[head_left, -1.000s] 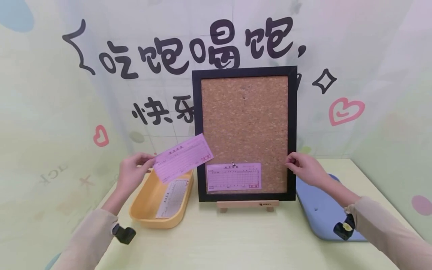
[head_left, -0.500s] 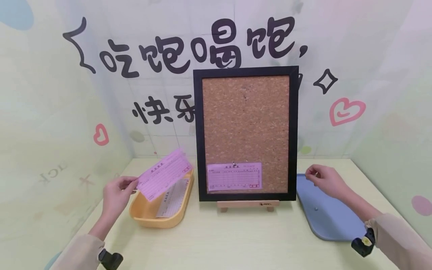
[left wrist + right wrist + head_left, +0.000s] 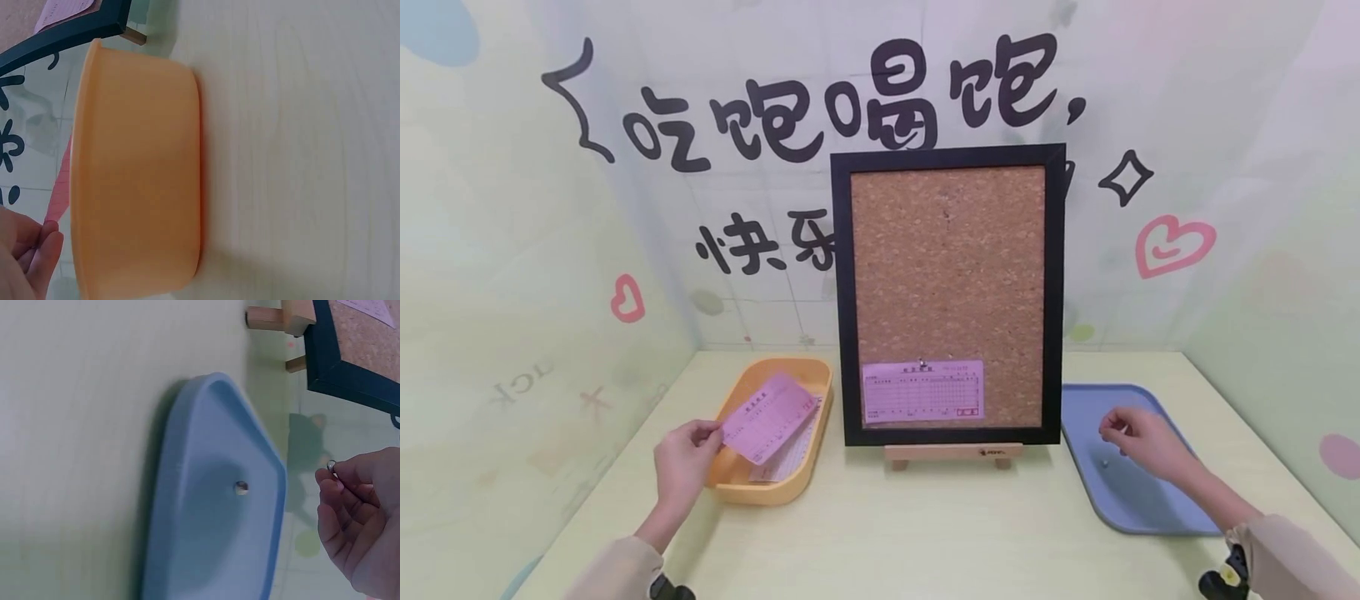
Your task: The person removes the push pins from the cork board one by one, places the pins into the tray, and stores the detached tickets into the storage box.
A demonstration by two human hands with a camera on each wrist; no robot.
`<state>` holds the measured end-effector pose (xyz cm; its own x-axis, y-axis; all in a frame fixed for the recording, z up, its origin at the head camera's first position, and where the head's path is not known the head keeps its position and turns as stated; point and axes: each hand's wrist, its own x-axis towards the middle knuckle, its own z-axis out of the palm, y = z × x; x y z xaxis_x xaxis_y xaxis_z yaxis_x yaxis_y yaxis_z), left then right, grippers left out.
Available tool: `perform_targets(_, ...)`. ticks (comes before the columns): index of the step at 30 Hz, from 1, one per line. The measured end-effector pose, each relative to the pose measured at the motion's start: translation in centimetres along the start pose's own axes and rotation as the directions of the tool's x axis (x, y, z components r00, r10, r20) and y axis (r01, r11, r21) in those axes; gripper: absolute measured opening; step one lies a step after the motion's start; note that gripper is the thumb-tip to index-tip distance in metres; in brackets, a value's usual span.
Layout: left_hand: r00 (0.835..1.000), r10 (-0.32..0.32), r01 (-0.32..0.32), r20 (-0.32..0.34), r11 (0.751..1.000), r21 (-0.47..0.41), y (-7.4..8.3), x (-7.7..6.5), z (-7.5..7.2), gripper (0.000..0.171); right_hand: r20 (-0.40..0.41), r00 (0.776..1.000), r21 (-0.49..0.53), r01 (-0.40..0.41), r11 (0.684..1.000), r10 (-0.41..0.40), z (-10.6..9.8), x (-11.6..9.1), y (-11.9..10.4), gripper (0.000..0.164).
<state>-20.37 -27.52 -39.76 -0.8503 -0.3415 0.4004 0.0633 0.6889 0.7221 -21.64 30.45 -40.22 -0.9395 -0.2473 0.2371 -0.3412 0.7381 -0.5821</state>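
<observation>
My left hand [image 3: 683,457] pinches a pink printed slip [image 3: 767,417] by its left corner. The slip slants over the yellow bin [image 3: 775,493], which holds another printed slip [image 3: 778,467]. In the left wrist view the bin's side [image 3: 137,169] hides most of the held slip. My right hand [image 3: 1150,446] is above the blue tray [image 3: 1097,500]. Between its thumb and index finger it pinches a small silver pushpin [image 3: 331,465]. A second silver pushpin [image 3: 241,487] lies in the tray. A pink slip [image 3: 922,396] is pinned low on the corkboard [image 3: 947,275].
The black-framed board stands on a small wooden easel [image 3: 953,452] at the back middle of the pale table [image 3: 917,533]. Printed walls [image 3: 760,42] enclose the table at the back and both sides.
My left hand has lowered the pink slip away from the board to just over the yellow bin. My right hand has moved right and down, from the board's edge to over the blue tray.
</observation>
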Motion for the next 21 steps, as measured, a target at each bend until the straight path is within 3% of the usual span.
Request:
perform_targets(6,1.000,0.010,-0.010,0.026,1.000,-0.014,0.3,-0.8,1.4,0.011,-0.023,1.000,-0.043,0.020,0.999,-0.021,0.9,-0.9,1.1,0.005)
perform_targets(11,0.990,0.029,-0.025,0.136,0.999,-0.032,0.2,-1.2,1.7,0.018,-0.050,0.998,-0.072,0.031,0.997,-0.034,1.3,-1.6,1.8,0.005)
perform_targets(17,0.946,-0.015,0.013,0.323,1.000,0.010,0.1,-1.1,1.6,0.027,-0.041,0.999,-0.083,-0.014,0.996,0.011,1.6,-2.0,2.5,0.004)
perform_targets(21,0.924,-0.004,-0.014,0.383,0.999,0.044,-0.2,-0.7,1.7,0.029,-0.055,0.998,-0.092,0.005,0.996,-0.010,1.8,-2.1,2.8,0.006)
